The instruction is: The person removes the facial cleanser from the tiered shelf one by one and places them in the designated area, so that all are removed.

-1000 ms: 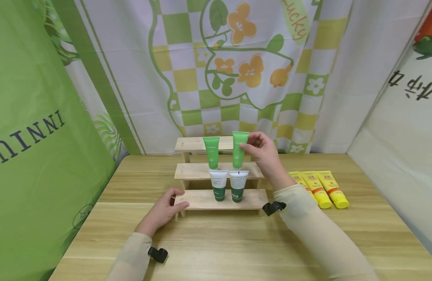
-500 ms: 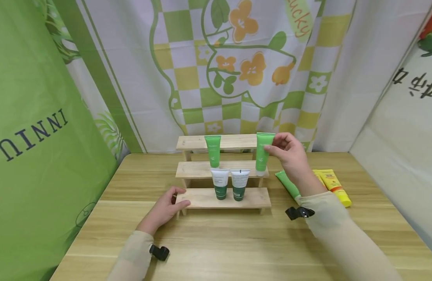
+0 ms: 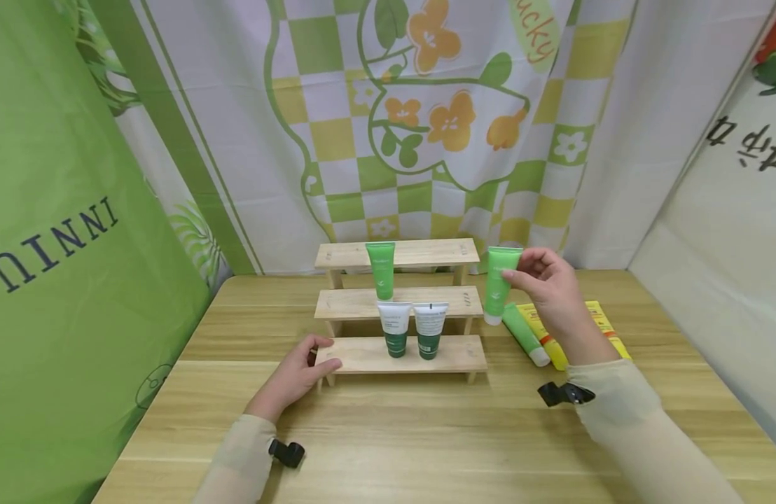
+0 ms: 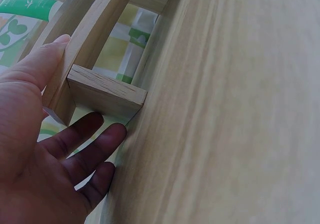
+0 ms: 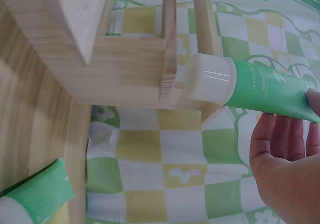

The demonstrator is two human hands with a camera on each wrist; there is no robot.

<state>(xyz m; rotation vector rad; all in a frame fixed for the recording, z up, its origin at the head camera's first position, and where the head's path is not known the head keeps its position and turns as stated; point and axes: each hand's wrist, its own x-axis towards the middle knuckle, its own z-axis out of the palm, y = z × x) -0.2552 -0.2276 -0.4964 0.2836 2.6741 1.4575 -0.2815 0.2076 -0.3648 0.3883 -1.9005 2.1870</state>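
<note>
My right hand [image 3: 552, 290] pinches a light green squeeze tube [image 3: 499, 287] by its upper part, thumb in front. The tube hangs upright, white cap down, just right of a three-step wooden display stand [image 3: 350, 355]. In the right wrist view, the tube's cap [image 5: 212, 78] overlaps the stand's side. My left hand [image 3: 300, 371] holds the left end of the bottom step. The left wrist view shows its thumb [image 4: 42, 64] over the plank and fingers by the leg. Another green tube [image 3: 381, 269] stands on the middle step. Two white-and-dark-green tubes [image 3: 395, 329] stand on the bottom step.
Right of the stand, a green tube [image 3: 524, 336] lies on the wooden table [image 3: 413, 434]. Several yellow tubes [image 3: 605, 325] lie beside it, partly hidden by my right hand and forearm. A patterned curtain [image 3: 337, 143] hangs behind the table.
My right hand has carried the green tube rightward, from over the middle step to beyond the stand's right end. The lying green tube has come into view. My left hand stays put.
</note>
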